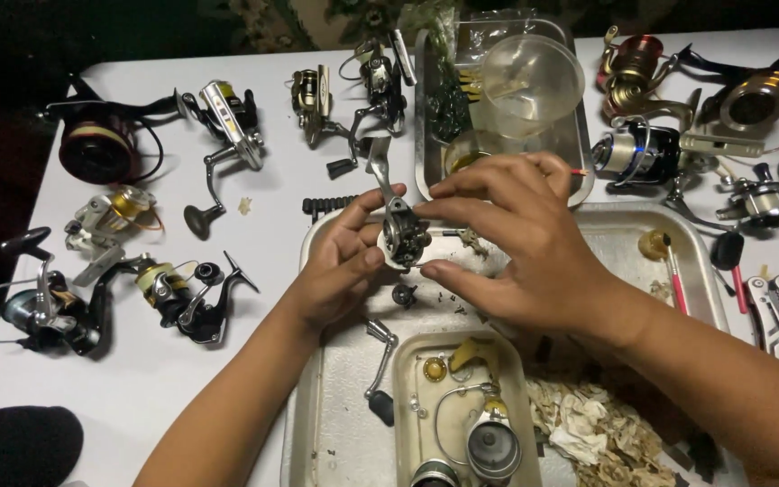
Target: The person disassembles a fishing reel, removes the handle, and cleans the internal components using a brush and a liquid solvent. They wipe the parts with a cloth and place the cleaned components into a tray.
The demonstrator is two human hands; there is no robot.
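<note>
reel body pinched in left hand grip, right hand fingertips touching — above metal tray

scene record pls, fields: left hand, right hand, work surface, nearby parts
left hand: left hand cradles a small dark metal reel body
right hand: right hand pinches the same reel body from above
work surface: large steel tray on a white table
nearby parts: loose crank handle; small inner tray with a silver spool; clear plastic cup
</note>
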